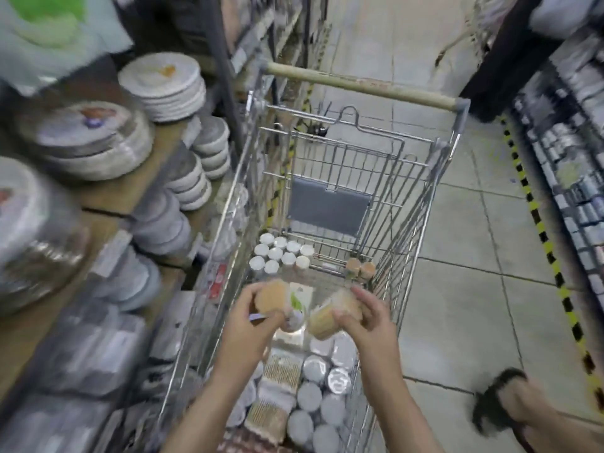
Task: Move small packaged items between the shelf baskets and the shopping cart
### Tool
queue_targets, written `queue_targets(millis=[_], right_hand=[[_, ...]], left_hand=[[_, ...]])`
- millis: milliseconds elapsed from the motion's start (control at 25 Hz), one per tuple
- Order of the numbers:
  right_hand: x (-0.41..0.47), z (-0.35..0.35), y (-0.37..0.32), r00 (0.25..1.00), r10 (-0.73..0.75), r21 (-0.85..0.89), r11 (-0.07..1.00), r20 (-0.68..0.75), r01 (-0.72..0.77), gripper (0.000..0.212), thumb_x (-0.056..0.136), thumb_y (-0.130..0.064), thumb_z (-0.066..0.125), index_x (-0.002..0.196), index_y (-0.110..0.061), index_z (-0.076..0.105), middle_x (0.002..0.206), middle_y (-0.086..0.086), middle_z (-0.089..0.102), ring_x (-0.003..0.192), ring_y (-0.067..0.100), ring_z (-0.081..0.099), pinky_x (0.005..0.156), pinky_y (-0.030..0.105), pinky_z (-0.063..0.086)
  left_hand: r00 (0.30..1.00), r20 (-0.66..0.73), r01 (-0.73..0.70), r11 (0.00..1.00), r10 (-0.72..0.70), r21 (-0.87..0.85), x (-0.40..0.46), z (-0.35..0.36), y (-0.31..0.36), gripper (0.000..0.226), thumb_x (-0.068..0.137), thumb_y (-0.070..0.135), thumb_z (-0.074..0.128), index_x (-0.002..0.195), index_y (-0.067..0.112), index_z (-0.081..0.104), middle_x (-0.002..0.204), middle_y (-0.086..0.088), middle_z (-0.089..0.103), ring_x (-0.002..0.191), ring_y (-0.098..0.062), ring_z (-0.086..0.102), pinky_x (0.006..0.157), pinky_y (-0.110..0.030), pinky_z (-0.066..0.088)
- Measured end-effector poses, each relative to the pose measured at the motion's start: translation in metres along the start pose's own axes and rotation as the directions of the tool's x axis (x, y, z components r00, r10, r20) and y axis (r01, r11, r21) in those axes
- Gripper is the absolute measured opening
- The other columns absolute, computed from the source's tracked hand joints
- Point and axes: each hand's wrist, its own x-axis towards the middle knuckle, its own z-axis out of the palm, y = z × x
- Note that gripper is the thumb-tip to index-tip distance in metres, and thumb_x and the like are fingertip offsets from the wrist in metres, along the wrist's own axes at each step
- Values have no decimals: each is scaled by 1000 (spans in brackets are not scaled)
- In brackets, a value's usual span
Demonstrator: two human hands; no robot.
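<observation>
Holding over the shopping cart, the left hand grips a round tan-topped packet, fingers curled round it. The right hand grips a second tan packet likewise. White-lidded jars stand in the cart beyond.

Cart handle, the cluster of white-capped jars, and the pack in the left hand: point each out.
Cart handle [359,85]: head view, middle of the bar.
White-capped jars [276,253]: head view, a central cap.
Left hand's pack [271,297]: head view, its tan face.
</observation>
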Motion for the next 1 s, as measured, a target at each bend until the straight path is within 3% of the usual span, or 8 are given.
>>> queue_targets(millis=[80, 200, 320, 480, 600, 800, 920, 1000], right_hand=[[-34, 7, -9, 995, -13, 48, 999, 96, 8, 43, 73, -10, 79, 109, -28, 62, 114, -4, 65, 97, 7, 66, 72, 17, 53], [-85, 25, -23, 964, -1, 70, 997, 267, -18, 47, 69, -16, 82, 111, -27, 65, 111, -1, 69, 96, 13, 68, 76, 25, 54], [-130, 53, -31, 894, 7, 7, 1000, 447, -11, 50, 62, -23, 77, 110, -28, 66, 103, -6, 72, 92, 13, 68, 79, 34, 51], [-193, 102, -36, 740, 43, -50, 999, 671, -12, 62, 52, -37, 80, 111, -24, 68, 101, -5, 72, 94, 15, 67, 79, 35, 51], [-240, 139, -37, 590, 85, -108, 994, 803, 5, 58, 50, -36, 81, 106, -25, 70, 101, -2, 73, 93, 18, 68, 77, 33, 52], [-329, 203, -39, 344, 95, -157, 975, 934, 157, 43, 56, -31, 78, 98, -26, 72, 92, -5, 73, 82, 9, 68, 70, 26, 52], [-382, 236, -42, 267, 39, -107, 964, 963, 245, 39, 62, -27, 72, 101, -25, 69, 88, -8, 73, 79, 5, 67, 64, 18, 52], [-414, 255, -45, 235, -10, -61, 954, 972, 293, 40, 63, -29, 72, 103, -25, 68, 92, -10, 73, 84, 5, 67, 69, 18, 53]], left_hand=[[998, -68, -9, 997, 4, -82, -42, -22, 14, 30, 68, 25, 76, 95, 26, 61, 85, 5, 65, 76, -4, 60, 64, -11, 46], [983, -186, -44, 985, 13, -166, -111, -62, 26, 47, 58, 44, 76, 99, 24, 65, 87, 8, 70, 79, -1, 64, 65, -13, 49], [947, -322, -68, 972, -9, -226, -176, -106, 34, 38, 62, 33, 84, 94, 25, 66, 82, 8, 70, 74, -1, 64, 61, -13, 48], [853, -522, -109, 971, -19, -214, -263, -170, 36, 49, 45, 54, 79, 90, 34, 71, 89, 7, 72, 84, -8, 65, 73, -24, 49], [751, -660, -196, 956, 2, -220, -323, -205, 40, 44, 47, 49, 73, 87, 32, 71, 84, 7, 71, 78, -5, 64, 66, -17, 48], [587, -809, -254, 955, 24, -156, -424, -261, 48, 59, 45, 49, 69, 96, 19, 64, 78, 11, 70, 74, -3, 63, 61, -11, 47], [524, -846, -281, 958, 102, -58, -475, -303, 55, 57, 48, 46, 69, 95, 16, 64, 80, 10, 71, 74, -1, 63, 62, -10, 47], [518, -843, -271, 963, 144, -2, -500, -330, 64, 41, 58, 37, 75, 94, 18, 65, 78, 12, 71, 71, 4, 63, 60, -7, 46]])
